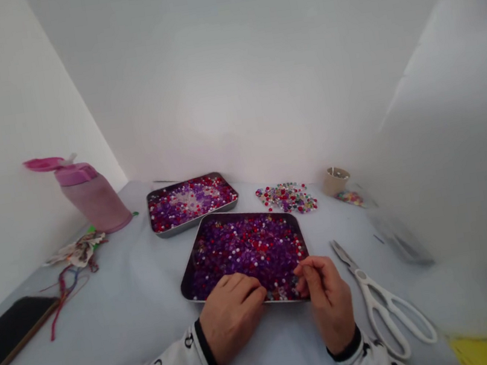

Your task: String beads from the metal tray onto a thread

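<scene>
A dark metal tray (190,273) full of purple, red and white beads lies right in front of me. My left hand (235,312) rests over its near edge, fingers curled together into the beads and their tips hidden. At the tray's near right corner, my right hand (327,298) is closed in a pinch, thumb against the bent forefinger. Whatever either hand pinches is too small or too hidden to make out. Behind the near tray stands a second tray (194,221) of purple, red and pale beads, the two almost touching.
White scissors (375,300) lie right of my right hand. A loose bead pile (289,197) and a small beige cup (335,180) are at the back. On the left are a pink bottle (97,201) with its lid up, tangled cords (67,288) and a phone (14,332). White walls enclose the table.
</scene>
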Tool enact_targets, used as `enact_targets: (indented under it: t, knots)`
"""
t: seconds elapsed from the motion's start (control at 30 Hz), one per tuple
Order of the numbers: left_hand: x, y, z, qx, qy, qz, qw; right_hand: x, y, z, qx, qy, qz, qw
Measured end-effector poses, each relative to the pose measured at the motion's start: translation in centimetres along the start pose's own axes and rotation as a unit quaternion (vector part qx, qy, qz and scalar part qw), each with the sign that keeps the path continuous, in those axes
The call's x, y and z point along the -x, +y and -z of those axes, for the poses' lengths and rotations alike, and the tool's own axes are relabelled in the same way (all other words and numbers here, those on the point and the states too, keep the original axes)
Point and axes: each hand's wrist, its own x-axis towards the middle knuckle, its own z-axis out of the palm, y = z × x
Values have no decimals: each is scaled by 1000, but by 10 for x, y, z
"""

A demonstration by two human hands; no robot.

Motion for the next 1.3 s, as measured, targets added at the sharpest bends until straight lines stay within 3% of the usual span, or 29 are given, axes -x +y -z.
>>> enact_targets:
  t: [0.2, 0.33, 0.43, 0.53, 0.63, 0.73, 0.87, 1.03, 1.3]
  knots:
    - [-1, 2, 9, 92, 10, 7, 996, 0, -5, 4, 8, 1, -2, 1000]
    - [-3, 8, 16, 228, 92, 105, 964, -3, -5, 7, -20, 4, 3, 1000]
    - [-9, 7, 23, 259, 110, 176, 943, -4, -4, 8, -53, -1, -3, 999]
    - [-18, -8, 36, 225, 16, 192, 955, -5, -4, 7, -68, -6, -10, 998]
    - [-21, -31, 52, 147, -173, 137, 964, -6, -4, 7, -76, -4, -17, 997]
    - [-14, -50, 61, 66, -250, 123, 958, -8, -4, 8, -69, 0, -13, 998]
    - [-7, -62, 65, 61, -298, 109, 946, -8, -4, 8, -44, 6, 5, 999]
    - [-13, -73, 69, 158, -331, 58, 928, -7, -1, 7, -33, 22, 2, 999]
    - [-18, -87, 78, 203, -242, 67, 946, -6, 0, 6, -69, 44, -16, 997]
